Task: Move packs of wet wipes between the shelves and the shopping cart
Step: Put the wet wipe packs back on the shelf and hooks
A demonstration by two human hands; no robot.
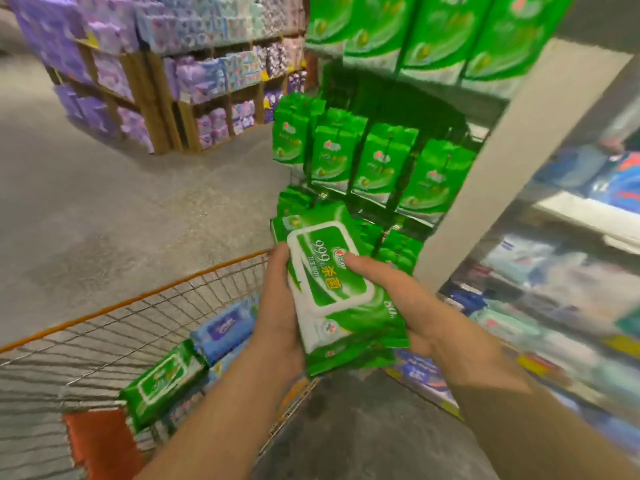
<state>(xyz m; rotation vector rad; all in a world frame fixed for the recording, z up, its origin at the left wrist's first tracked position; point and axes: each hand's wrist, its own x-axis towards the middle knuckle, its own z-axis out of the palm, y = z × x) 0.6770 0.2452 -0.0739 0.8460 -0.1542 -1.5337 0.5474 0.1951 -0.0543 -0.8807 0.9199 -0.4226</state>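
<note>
both the left hand (278,306) and the right hand (405,306) grip a green pack of wet wipes (341,289) by its long edges, just right of the shopping cart (138,299), and the pack looks soft, light and a little slippery.

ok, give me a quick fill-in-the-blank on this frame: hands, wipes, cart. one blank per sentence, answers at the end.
1. The green wet wipes pack is held by ____ hands, the left hand and the right hand.
2. The shelf packs behind it are ____ in colour.
3. A second green pack lies inside the ____.
4. Next to it in the shopping cart lies a ____ pack.

Missing words: both; green; shopping cart; blue
</note>
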